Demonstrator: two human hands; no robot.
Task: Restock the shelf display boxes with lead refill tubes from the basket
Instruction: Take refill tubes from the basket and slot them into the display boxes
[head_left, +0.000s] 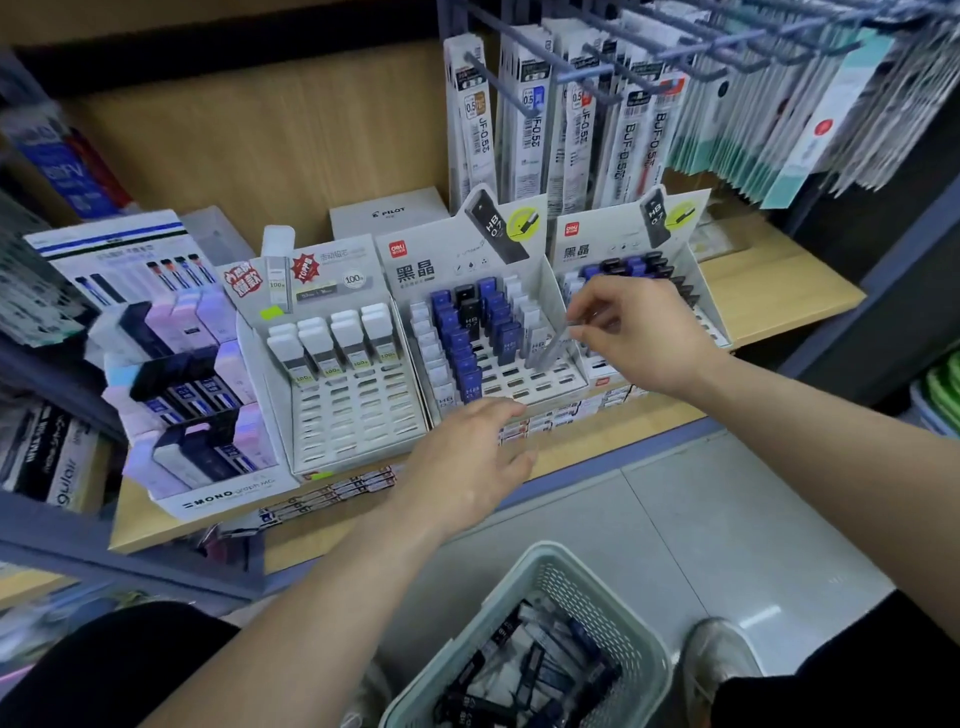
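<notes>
Standing left of the middle display box (441, 244) is a white-capped tube box (358, 431). Just in front of the middle display box, the left hand (467, 457) hovers, fingers relaxed and empty. Over its right-hand slots a lead refill tube (551, 349) tilts, pinched by the right hand (641, 332). Below, the basket (550, 566) holds more tubes.

Wood back panel (260, 145), blue-edged wooden shelf (779, 283), pale tiled floor (727, 519)

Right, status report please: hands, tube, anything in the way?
Right hand pinches a pale tube over the middle box. Left hand open, empty. Free slots below, nothing blocking.
</notes>
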